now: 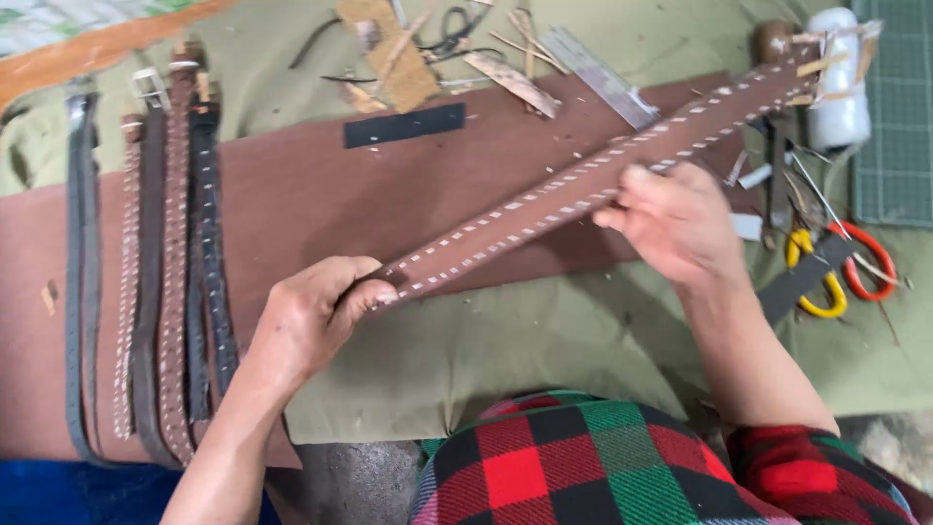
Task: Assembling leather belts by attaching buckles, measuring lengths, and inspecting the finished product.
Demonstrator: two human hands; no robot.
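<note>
Checked cloth in red, green and black [583, 467] fills the 6 o'clock edge, closest to the lens, and both bare forearms rise from beside it. Between the hands runs a long brown leather strap [583, 185] with pale lacing along both edges, slanting from about 8 o'clock up to 2 o'clock above the counter [321, 185]. The left hand [311, 316] closes its grip on the strap's lower end, thumb on top and fingers curled beneath. The right hand [675, 219] pinches the strap near its middle, fingertips on the upper edge, so this grip is narrow and holding the leather too. The strap's far end, at 2 o'clock, carries loose pale lace ends and lies just beside a white roll [838, 78]. Under the strap lies a broad brown leather sheet over olive cloth [544, 340]. At 9 o'clock several finished belts [170, 262], dark and brown, lie side by side, buckles toward 11 o'clock. A black rectangular strip [404, 125] rests at 12 o'clock, with leather scraps and a metal ruler [598, 76] beyond it. At 3 o'clock sit yellow-handled scissors [814, 282] and red-handled scissors [865, 258], close together, near a green cutting mat [899, 117].
</note>
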